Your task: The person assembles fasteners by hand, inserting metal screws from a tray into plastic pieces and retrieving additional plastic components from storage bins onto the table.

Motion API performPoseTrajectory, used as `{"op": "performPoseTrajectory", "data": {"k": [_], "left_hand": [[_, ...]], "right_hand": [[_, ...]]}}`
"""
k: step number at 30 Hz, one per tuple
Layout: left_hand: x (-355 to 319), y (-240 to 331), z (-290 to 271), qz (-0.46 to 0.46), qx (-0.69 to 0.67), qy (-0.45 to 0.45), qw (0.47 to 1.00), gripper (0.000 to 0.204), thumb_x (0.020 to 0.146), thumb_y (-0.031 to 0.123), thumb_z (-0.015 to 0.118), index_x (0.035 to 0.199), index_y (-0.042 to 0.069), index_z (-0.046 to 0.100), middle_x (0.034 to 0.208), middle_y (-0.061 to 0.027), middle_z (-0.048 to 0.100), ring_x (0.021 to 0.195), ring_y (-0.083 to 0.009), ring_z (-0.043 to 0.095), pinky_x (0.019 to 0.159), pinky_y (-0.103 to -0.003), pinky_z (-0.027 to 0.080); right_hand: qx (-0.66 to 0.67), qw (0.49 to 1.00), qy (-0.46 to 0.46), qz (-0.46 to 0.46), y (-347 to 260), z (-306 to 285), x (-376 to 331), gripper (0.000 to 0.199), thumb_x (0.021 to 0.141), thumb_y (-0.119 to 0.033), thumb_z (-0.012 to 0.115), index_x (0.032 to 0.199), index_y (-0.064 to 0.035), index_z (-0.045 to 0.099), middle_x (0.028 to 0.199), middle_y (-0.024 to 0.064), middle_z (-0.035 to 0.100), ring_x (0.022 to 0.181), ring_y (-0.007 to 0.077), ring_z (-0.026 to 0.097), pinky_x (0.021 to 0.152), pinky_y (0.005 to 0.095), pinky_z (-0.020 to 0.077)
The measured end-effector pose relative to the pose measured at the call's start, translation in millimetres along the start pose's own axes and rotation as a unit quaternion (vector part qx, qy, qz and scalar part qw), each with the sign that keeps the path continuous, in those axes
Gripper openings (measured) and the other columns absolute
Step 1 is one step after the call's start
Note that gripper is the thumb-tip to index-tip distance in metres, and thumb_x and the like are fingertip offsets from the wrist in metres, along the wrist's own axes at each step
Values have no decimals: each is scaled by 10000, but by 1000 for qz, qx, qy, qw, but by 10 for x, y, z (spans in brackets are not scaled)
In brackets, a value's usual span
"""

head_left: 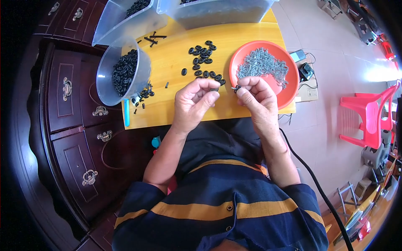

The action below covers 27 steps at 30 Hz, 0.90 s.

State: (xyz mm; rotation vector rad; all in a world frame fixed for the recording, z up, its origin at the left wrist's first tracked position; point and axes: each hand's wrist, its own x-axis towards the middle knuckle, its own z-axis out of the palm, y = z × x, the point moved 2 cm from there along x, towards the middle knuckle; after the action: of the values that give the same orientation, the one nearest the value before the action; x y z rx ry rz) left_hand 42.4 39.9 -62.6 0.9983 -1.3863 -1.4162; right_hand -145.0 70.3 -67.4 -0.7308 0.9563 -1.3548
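My left hand (194, 102) is closed in a pinch, thumb against forefinger, with a small black piece (214, 89) mostly hidden between the tips. Facing it a short gap away, my right hand (259, 98) pinches another small black piece (237, 88), from which a thin metal end sticks out to the left. Both hands are held over the near edge of the yellow table. Just beyond them lies a loose group of black oval pieces (204, 55) with holes. An orange-red bowl (292, 93) stands beyond my right hand, holding many small silvery metal parts (264, 65).
On the left, a clear round tub (104, 85) of black parts lies tilted beside small spilled pieces (146, 92) and a blue-handled tool (127, 113). Clear bins (217, 14) line the far edge. Dark bolts (153, 38) lie nearby. A black cable (310, 178) runs down on the right.
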Motion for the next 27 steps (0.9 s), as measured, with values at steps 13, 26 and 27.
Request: {"op": "performPoseTrajectory", "data": {"k": [13,26,27], "left_hand": [[83,21,-70,4,-23,5,1000,161,971,39,659,1121,-11,689,977,-44,695,805,-77,645,741,-226,547],[95,18,60,0,-31,27,999,199,981,77,650,1167,7,631,964,-90,718,768,-113,670,738,-243,544],[89,11,88,-9,-52,27,998,186,983,80,649,1154,10,629,979,-99,726,775,-118,678,736,-245,547]], "right_hand": [[9,1000,6,-3,-8,-1,2,159,968,-31,651,1125,-36,630,986,-33,643,838,28,581,768,195,486],[10,1000,3,-6,-2,5,3,160,970,-28,646,1129,-34,626,977,-32,637,846,29,583,775,197,489],[7,1000,8,-5,-1,6,2,160,972,-31,644,1131,-34,626,975,-30,636,848,31,582,778,199,489]]}}
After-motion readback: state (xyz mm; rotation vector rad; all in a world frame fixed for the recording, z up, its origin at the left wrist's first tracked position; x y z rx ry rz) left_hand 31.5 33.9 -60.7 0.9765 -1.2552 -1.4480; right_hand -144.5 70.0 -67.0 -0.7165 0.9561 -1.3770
